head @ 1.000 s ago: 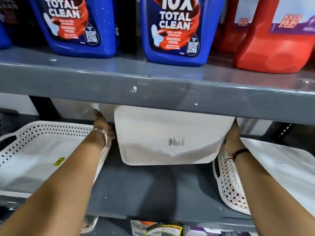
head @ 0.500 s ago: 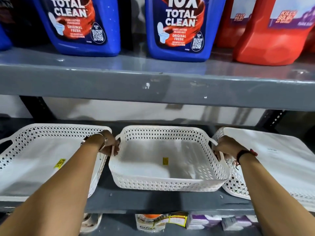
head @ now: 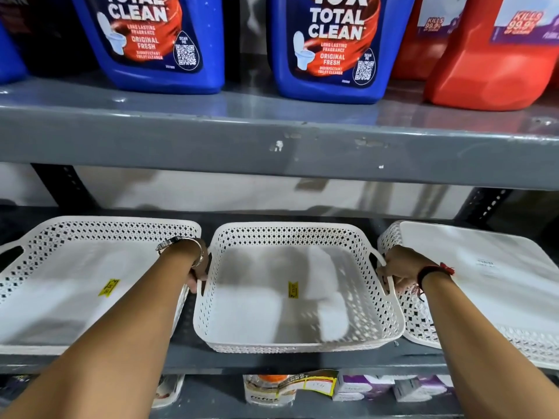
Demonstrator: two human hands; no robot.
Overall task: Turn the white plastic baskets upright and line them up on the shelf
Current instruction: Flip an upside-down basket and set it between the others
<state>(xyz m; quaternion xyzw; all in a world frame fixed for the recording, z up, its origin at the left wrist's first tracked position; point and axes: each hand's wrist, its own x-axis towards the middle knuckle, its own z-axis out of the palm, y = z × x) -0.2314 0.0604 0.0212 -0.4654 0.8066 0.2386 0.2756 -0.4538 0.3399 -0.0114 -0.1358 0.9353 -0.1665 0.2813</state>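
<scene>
Fingers of my left hand (head: 196, 275) curl round one handle and those of my right hand (head: 396, 272) round the other handle of the middle white perforated plastic basket (head: 298, 297), so I can square it on the grey metal shelf (head: 287, 358). A second ago this basket was tipped on edge, base toward me; now it sits mouth up. Left of it stands an upright white lattice basket (head: 75, 285); right of it an overturned white basket (head: 484, 285) awaits turning.
</scene>
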